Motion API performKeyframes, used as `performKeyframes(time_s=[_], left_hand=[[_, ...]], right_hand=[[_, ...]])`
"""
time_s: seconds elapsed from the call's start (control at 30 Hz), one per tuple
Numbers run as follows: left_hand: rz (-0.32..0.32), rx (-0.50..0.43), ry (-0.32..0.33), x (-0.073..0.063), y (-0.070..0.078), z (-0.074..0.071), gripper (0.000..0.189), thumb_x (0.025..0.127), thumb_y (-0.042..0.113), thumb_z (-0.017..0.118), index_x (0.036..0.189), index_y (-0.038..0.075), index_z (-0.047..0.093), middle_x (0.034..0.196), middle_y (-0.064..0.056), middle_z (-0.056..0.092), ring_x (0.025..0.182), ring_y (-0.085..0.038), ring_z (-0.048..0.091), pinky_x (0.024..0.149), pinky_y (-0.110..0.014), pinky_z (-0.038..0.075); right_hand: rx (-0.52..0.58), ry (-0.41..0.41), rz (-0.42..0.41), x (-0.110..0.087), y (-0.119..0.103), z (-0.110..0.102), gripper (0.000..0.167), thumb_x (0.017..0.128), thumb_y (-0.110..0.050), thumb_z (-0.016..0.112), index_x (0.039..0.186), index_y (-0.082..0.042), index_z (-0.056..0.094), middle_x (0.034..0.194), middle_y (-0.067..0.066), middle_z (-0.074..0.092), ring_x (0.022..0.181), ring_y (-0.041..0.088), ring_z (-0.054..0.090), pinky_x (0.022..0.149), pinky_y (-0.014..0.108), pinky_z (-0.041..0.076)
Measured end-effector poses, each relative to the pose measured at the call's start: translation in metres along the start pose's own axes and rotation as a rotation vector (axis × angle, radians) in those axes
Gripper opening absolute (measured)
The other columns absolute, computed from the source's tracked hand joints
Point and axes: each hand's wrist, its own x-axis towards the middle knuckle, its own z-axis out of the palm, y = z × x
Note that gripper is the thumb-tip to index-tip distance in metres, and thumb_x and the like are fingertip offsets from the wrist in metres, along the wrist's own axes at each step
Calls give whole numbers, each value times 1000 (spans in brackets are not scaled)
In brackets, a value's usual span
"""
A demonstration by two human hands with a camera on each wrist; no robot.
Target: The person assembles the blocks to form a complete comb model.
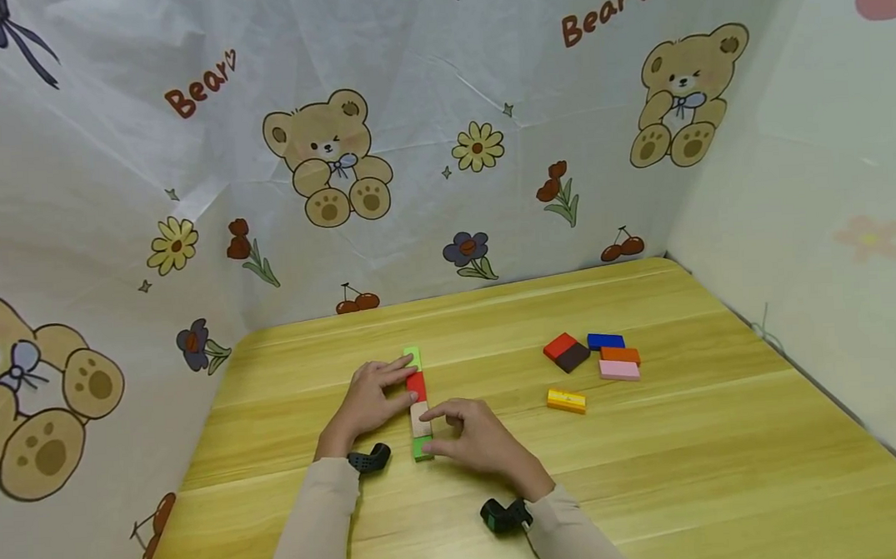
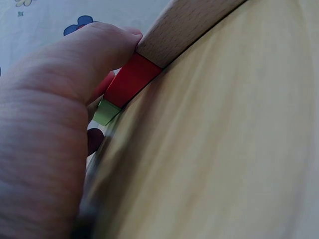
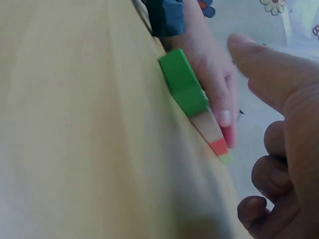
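Four-sided blocks lie end to end in a straight row: a light green block (image 1: pixel 412 358) at the far end, then a red block (image 1: pixel 417 387), a plain wood block (image 1: pixel 421 420) and a green block (image 1: pixel 423 449) nearest me. My left hand (image 1: pixel 366 397) rests along the row's left side, fingers over the light green and red blocks. In the left wrist view its thumb (image 2: pixel 107 42) touches where red meets wood. My right hand (image 1: pixel 479 439) hovers beside the green block, thumb and forefinger apart; the right wrist view shows nothing in its grip.
On the right of the wooden table (image 1: pixel 725 434) lie a yellow block (image 1: pixel 567 401), a red block (image 1: pixel 560 345), a dark brown block (image 1: pixel 573 357), a blue block (image 1: pixel 605 341), an orange block (image 1: pixel 620 355) and a pink block (image 1: pixel 620 370). A bear-print cloth (image 1: pixel 409 81) hangs behind.
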Motion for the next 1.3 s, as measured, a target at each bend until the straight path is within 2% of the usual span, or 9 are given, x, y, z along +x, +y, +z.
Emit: performKeyframes(time_s=[0.13,0.23,0.33,0.53,0.63,0.93,1.1,1.2,1.3], left_hand=[[4,6,4,-1,-1,0,53,92,47,70,140,27,61,154,14,47,127,-18,48,117,-52,23],[15,5,5,-1,0,-1,54,92,47,70,140,25,61,155,11,47,127,-20,48,117,-54,22],[25,0,5,2,0,-2,54,92,45,70,140,24,61,155,9,47,128,-21,48,118,-56,21],[37,-9,9,7,-2,-4,53,92,44,71,140,24,62,155,8,47,126,-20,48,119,-53,20],[47,-15,13,7,-3,-4,53,92,43,72,140,23,62,155,7,48,126,-20,48,118,-52,21],[23,-32,-14,0,-4,1,54,92,46,70,141,25,60,156,9,46,128,-20,46,118,-52,19],[26,-29,5,-1,-3,1,53,92,45,71,140,24,61,155,9,48,126,-19,47,118,-51,21],[20,-25,8,-1,-3,0,54,91,45,71,140,25,62,154,12,48,125,-17,48,118,-50,21],[23,-25,8,0,-3,0,54,91,48,71,140,26,61,155,13,47,125,-16,48,118,-50,21]], right_hand=[[-23,53,-23,1,-9,-10,40,86,-34,80,122,-19,73,80,16,55,73,23,49,63,20,33],[-29,114,-42,2,-16,-19,39,85,-32,81,121,-19,73,76,8,50,76,30,50,63,21,32],[-57,169,-43,5,-18,-28,38,85,-33,81,120,-24,73,75,-3,43,75,28,48,62,21,31],[-110,255,-37,14,-12,-53,37,86,-33,80,121,-24,72,75,-1,43,72,21,44,62,25,31],[-143,334,-22,17,-4,-69,37,86,-32,81,121,-22,72,75,-2,42,71,16,40,62,26,31],[-166,521,87,7,30,-116,39,86,-29,81,121,-18,71,80,4,42,73,17,38,63,30,30],[-90,630,146,1,46,-135,47,87,-33,80,128,-16,66,81,7,38,62,16,26,54,28,23],[-44,676,183,-2,55,-144,48,87,-32,79,130,-16,65,84,12,39,65,16,26,55,28,22],[-77,701,215,-6,66,-150,46,88,-30,79,129,-15,66,85,12,39,72,16,30,60,26,25]])
